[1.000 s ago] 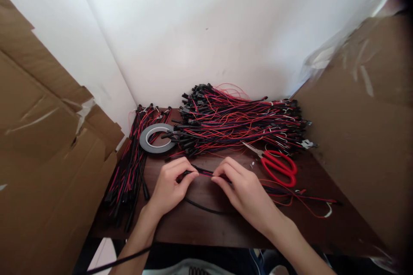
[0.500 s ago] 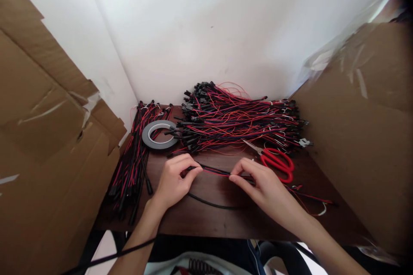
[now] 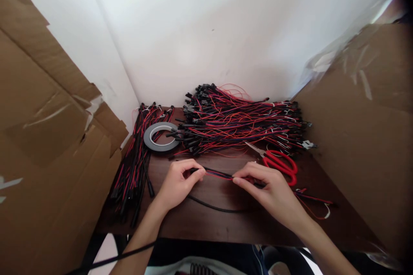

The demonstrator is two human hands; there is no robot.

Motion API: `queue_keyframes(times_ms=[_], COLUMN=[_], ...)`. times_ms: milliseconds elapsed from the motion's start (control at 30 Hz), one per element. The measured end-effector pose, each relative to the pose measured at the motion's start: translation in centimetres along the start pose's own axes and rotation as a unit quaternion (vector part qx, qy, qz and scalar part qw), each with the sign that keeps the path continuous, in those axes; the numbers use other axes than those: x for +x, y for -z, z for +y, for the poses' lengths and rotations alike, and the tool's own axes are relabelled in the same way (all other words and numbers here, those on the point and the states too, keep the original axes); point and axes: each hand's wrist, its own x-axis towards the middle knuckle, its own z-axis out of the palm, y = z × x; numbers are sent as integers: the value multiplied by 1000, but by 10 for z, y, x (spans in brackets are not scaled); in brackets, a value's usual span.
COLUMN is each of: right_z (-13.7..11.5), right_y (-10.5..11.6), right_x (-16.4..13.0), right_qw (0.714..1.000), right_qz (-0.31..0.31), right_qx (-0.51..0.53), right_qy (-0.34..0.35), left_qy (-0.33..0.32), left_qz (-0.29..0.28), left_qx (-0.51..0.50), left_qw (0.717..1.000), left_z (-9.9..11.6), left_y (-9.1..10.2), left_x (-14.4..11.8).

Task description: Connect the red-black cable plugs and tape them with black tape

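— White walls (image 3: 200, 47) at the back, cardboard panels (image 3: 41, 146) at L & R, dark desk (image 3: 206, 227) below. What's being held, & where?

— Thin red & black wires (image 3: 219, 173), held over the desk's middle, nearer its front edge than its back. One stretch is pinched btwn thumb & finger of the left hand (image 3: 179, 184), another by the right hand (image 3: 274, 190); the gap btwn is spanned nearly straight.

— & the rest?

— Along the back edge a big wire pile (image 3: 238, 124) is heaped; by the left edge a second bundle (image 3: 134, 165) is laid, w/ a grey tape roll (image 3: 161, 147) set btwn, partly overlapped by the pile's ends. Red-handled scissors (image 3: 267, 160) are placed toward the right edge. Nearer the front edge a black cable (image 3: 214, 207) is curved; whether it's joined to the held wires can't be told, b/c the ends are hidden.

— Handling?

— Prob. v. light & limp, a bit slick on the insulation; thin strands could be strained if yanked. Best gripped lightly on the insulated lengths, w/ both hands, so joints aren't tugged.
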Motion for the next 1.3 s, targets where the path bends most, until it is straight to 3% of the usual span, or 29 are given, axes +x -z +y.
queue_keyframes(times_ms=[267, 400, 567, 667, 867, 1033, 1167, 1300], right_z=[-3, -3, -2, -1, 9, 15, 13, 9], right_y=[2, 1, 2, 4, 10, 9, 2, -3], right_x=[1, 5, 9, 12, 16, 16, 23, 33], right_qw=[998, 993, 991, 990, 994, 989, 986, 996], right_qz=[-13, -19, -18, -25, -14, 41, 51, 61], right_qx=[32, 76, 79, 84, 64, 107, 136, 63], right_qy=[-49, -83, -107, -115, -90, -94, -79, -34], left_qy=[-26, -109, -234, -265, -326, -387, -395, -369], left_qz=[-2, 7, 39, 56, 53, 16, 4, 15], left_qx=[4, 50, 121, 154, 202, 226, 217, 206], left_qw=[1000, 993, 964, 950, 922, 894, 893, 906], left_z=[-2, -5, -11, -11, 1, 11, 5, -4], left_y=[-1, -1, -3, -4, -1, -7, -21, -28], left_x=[-3, -3, 1, 5, 26, 57, 67, 63])
